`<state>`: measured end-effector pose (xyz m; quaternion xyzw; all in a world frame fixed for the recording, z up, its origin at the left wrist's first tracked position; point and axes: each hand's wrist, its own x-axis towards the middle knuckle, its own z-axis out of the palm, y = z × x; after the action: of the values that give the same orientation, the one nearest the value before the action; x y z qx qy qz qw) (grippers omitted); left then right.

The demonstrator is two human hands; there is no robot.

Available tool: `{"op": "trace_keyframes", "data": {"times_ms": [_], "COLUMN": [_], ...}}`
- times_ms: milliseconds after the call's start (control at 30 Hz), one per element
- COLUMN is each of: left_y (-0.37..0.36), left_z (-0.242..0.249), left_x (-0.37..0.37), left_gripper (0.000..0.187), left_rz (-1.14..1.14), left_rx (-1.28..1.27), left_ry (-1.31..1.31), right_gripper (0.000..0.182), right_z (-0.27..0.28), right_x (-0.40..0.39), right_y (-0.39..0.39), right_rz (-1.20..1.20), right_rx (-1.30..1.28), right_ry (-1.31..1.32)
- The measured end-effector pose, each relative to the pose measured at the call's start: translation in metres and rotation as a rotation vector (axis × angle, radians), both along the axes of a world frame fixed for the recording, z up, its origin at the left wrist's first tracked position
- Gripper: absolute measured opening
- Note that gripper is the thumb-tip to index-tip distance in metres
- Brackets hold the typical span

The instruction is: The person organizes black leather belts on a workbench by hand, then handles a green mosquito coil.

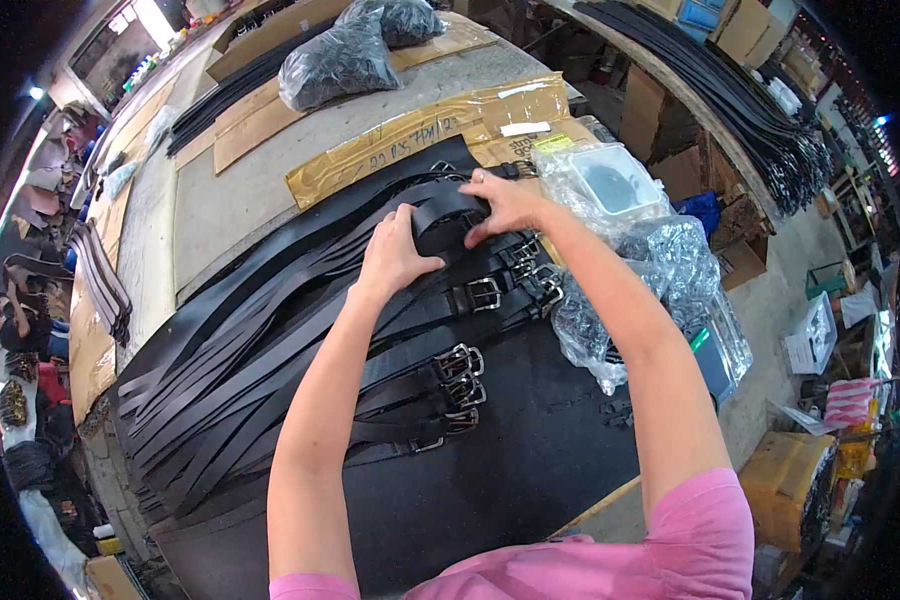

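Note:
Between my two hands, above the pile, a black leather belt (440, 211) is bent into a curved loop. My left hand (394, 252) closes on the loop's left side, thumb pointing right. On its right side my right hand (507, 207) grips the belt near the end, fingers and thumb curled around it. Beneath and around them lie many black belts (270, 345), fanned out to the left with their silver buckles (460, 372) at the right end. They rest on a black sheet (530, 430) covering the table.
Clear plastic bags (660, 250) and a clear-lidded box (615, 180) sit right of the belts. Taped cardboard (390, 140) lies behind them. Farther back stands a filled plastic bag (340, 65). More black straps (710, 90) hang over another table, and a carton (790, 485) stands on the floor.

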<state>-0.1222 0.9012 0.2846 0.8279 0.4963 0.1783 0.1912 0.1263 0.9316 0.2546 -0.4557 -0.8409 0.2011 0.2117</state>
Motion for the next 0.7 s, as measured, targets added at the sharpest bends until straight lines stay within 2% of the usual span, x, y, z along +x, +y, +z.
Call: {"op": "trace_keyframes", "data": {"times_ms": [33,100,167,200,300,333,367,433,467,567,600,633,700], "left_y": [0.002,0.010,0.023,0.024,0.028,0.022,0.020,0.015,0.017,0.006,0.007,0.007,0.005], "left_z": [-0.003,-0.007,-0.009,-0.004,-0.003,0.006,0.017,0.039,0.036,0.048,0.040,0.027,0.003], "left_x": [-0.001,-0.004,-0.006,-0.008,-0.009,-0.010,-0.012,-0.013,-0.013,-0.006,-0.004,-0.003,0.002], "left_gripper": [0.079,0.075,0.069,0.059,0.053,0.055,0.056,0.059,0.058,0.056,0.055,0.056,0.063], "left_rz": [0.008,0.000,-0.034,-0.048,-0.062,-0.077,-0.044,0.021,0.025,-0.009,-0.028,-0.059,-0.088], "left_rx": [-0.007,-0.063,-0.160,-0.196,-0.140,-0.080,-0.116,-0.189,-0.112,-0.066,-0.101,-0.083,-0.015], "left_ry": [0.046,0.089,0.086,0.022,0.035,-0.027,-0.086,-0.207,-0.293,-0.216,-0.160,-0.152,-0.059], "right_gripper": [0.083,0.087,0.087,0.087,0.082,0.073,0.063,0.052,0.049,0.045,0.044,0.049,0.058], "right_z": [-0.007,-0.012,-0.021,-0.020,-0.001,0.021,0.019,0.050,0.070,0.080,0.077,0.063,0.031], "right_x": [-0.002,-0.002,0.001,0.000,0.003,-0.001,0.002,-0.003,-0.011,-0.010,-0.008,-0.003,0.006], "right_y": [0.002,0.000,0.005,0.004,0.000,-0.004,0.005,0.014,0.009,0.013,0.017,0.021,0.024], "right_rz": [0.067,0.078,0.097,0.104,0.017,-0.011,0.043,0.091,0.116,0.231,0.237,0.233,0.196], "right_rx": [-0.002,-0.086,0.001,0.045,-0.089,-0.105,-0.005,0.086,0.009,0.038,-0.005,0.020,-0.104], "right_ry": [-0.052,0.016,-0.013,-0.029,-0.033,-0.096,-0.029,-0.033,0.057,-0.073,-0.260,-0.372,-0.420]}}
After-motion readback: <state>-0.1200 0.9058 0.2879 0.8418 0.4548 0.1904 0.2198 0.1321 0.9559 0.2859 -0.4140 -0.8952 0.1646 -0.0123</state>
